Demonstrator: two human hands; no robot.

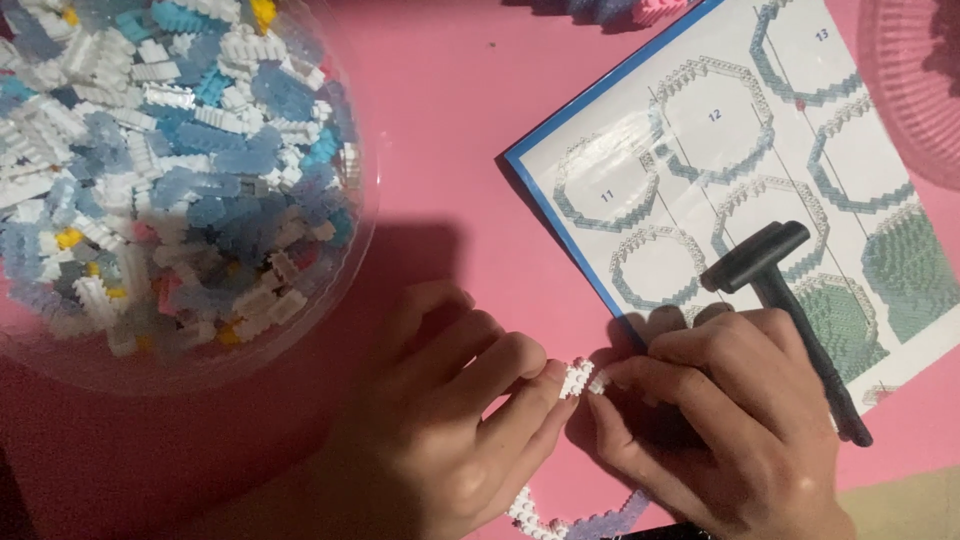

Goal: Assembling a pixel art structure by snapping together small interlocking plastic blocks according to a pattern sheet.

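Head view, looking down on a pink tabletop (450,150). At far left, a clear round bowl (345,270) holds a heap of small building bricks (170,150), mostly white and pale blue with a few yellow and pink ones.

Low in the centre, the left hand (440,440) rests on the table with its fingers curled and pointing right; its forefinger and thumb tips close on a small white brick piece (576,378). That piece lies between the two hands, at the fingertips of both and touching each, so neither hand is clearly the nearer. It appears to be the upper end of a curved strip of joined bricks (570,522), white and pale lilac, which runs down from the fingertips and bends right along the bottom edge of the frame; the middle of the strip is hidden by the hands, so the join is likely but not certain.

The right hand (720,420) meets the piece from the right, fingers pointing left and pinched together on a white brick at the piece's right side.

Just behind the right hand, a small black hammer (790,310) lies free, head up-left and handle slanting down-right, resting on an instruction sheet (720,120) with a blue border that shows ring-shaped building steps. At upper right, part of a pink ridged dish (910,90) is visible.
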